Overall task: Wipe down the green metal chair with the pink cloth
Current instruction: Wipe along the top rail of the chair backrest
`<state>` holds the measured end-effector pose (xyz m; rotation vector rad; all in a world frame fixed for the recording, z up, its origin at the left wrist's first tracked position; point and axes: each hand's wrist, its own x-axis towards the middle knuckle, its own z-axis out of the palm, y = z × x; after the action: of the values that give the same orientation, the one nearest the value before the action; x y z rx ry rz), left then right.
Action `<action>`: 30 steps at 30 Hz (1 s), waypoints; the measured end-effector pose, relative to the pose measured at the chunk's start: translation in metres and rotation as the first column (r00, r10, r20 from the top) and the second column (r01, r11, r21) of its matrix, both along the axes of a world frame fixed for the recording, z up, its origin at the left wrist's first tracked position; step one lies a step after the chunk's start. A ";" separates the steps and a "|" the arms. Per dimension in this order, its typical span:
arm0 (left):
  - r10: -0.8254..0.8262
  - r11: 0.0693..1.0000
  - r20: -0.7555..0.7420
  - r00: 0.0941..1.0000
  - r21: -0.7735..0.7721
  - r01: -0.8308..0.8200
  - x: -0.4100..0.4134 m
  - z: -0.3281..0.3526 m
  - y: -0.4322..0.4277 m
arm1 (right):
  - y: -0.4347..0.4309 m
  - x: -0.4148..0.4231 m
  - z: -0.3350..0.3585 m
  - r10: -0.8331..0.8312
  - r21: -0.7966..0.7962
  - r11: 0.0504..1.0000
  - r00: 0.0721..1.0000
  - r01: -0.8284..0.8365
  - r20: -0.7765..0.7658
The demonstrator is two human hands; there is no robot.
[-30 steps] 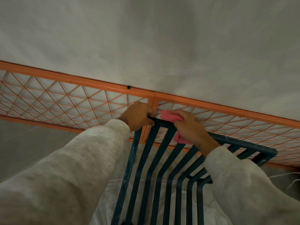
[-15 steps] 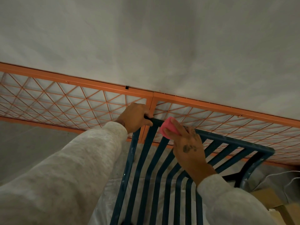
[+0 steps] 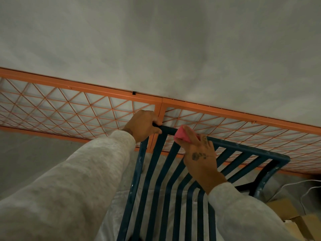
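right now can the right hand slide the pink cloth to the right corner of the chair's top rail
Probably yes. The right hand holds the pink cloth on the top rail, and the rail runs bare to that corner; the left hand grips the opposite end.

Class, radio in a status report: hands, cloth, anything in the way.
Left hand grips top rail of green metal chair. Right hand holds pink cloth against it. Orange mesh fence behind, not blocking.
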<state>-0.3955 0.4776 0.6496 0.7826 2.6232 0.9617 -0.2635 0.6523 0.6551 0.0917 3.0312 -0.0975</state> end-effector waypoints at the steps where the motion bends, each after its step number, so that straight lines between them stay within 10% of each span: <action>1: 0.002 1.000 -0.001 1.000 0.001 -0.002 0.000 0.000 0.000 | -0.005 -0.002 0.001 0.001 -0.013 1.000 1.000 -0.001 -0.004; 12: -0.016 0.999 -0.014 1.000 -0.030 0.016 0.002 0.003 0.000 | -0.013 -0.032 0.008 -0.016 -0.257 0.965 0.989 0.054 0.148; 15: -0.054 0.995 -0.013 0.998 -0.081 0.053 -0.001 0.006 0.002 | 0.007 -0.032 0.031 -0.122 -0.672 0.696 0.963 0.255 0.240; 19: -0.079 0.978 0.007 0.997 -0.194 0.079 -0.006 0.008 0.010 | 0.038 -0.035 0.058 -0.322 -0.835 0.403 0.912 0.375 0.254; 30: -0.137 0.978 -0.028 0.990 -0.163 0.131 0.002 0.000 0.032 | 0.023 -0.036 0.011 -0.372 -0.570 0.726 0.917 0.384 0.144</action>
<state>-0.3939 0.5094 0.6497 0.9317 2.6024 0.6956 -0.2994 0.6753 0.6656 0.6493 2.7507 -1.0537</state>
